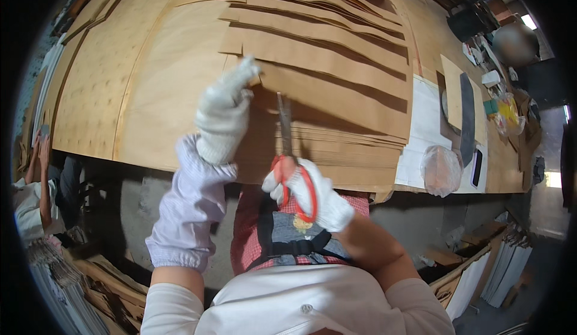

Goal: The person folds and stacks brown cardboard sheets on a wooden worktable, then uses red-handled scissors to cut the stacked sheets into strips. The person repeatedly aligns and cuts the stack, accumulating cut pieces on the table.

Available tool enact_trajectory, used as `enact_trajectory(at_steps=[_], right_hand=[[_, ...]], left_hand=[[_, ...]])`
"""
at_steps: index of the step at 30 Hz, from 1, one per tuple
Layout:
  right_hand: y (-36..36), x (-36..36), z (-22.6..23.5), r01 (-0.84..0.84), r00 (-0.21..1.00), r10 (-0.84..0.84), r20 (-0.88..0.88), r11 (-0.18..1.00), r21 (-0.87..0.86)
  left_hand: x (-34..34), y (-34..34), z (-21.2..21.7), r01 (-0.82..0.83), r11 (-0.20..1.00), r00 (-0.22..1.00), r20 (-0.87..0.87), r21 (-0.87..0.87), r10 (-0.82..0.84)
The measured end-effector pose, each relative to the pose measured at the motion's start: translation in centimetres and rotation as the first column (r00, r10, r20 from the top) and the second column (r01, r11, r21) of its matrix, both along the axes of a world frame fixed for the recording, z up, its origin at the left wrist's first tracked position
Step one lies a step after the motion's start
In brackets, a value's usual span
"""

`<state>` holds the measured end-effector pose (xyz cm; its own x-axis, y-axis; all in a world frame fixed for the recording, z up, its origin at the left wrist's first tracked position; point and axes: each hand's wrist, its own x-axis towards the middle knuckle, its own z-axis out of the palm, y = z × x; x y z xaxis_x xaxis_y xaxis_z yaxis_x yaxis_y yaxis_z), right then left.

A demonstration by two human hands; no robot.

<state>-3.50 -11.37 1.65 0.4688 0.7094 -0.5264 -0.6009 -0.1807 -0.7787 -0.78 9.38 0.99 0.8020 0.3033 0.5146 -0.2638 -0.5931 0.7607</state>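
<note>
My left hand [225, 112], in a white knit glove with a lilac sleeve cover below it, is at the left end of a brown paper sheet [324, 91]. Its fingers are closed on the corner of that sheet, whose near edge is raised over a dark shadow; the fingertips are slightly blurred. In my right hand [318, 199], also gloved in white, is a pair of scissors [285, 130] with red handles. The blades point away from me, near the raised sheet. Closer to me lies a stack of flat brown paper [348, 160].
Overlapping brown paper sheets [312, 10] run toward the table's far side. White paper [415, 148], a clear plastic bag [442, 169] and a phone [476, 168] lie at the right. Another person's hands [41, 148] show at the far left. Cardboard stacks [487, 275] stand below the table.
</note>
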Motion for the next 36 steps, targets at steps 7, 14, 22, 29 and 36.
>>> enact_trajectory(at_steps=[7,14,22,29,36], right_hand=[[-8.1,-0.6,0.9,0.147,0.989,-0.146,-0.016,0.978,0.151],[-7.8,1.2,0.0,0.241,0.955,-0.239,-0.174,0.97,-0.01],[-11.4,0.8,-3.7,0.064,0.981,-0.022,0.192,0.974,-0.215],[-16.8,2.1,-2.1,0.537,0.843,-0.52,0.135,0.815,-0.216],[-15.8,2.6,-1.7,0.513,0.855,-0.517,0.029,0.838,-0.184]], left_hand=[[3.9,3.2,0.8,-0.382,0.879,0.919,-0.023,-0.286,0.393],[-1.2,-4.7,1.0,0.296,0.687,0.92,-0.39,0.664,-0.019],[0.2,-5.5,-1.4,0.178,0.613,0.932,-0.332,0.769,0.146],[-0.1,-6.2,-0.3,0.172,0.643,0.939,-0.322,0.746,0.122],[-1.4,-4.9,-0.7,-0.012,0.629,0.94,-0.207,0.778,0.273]])
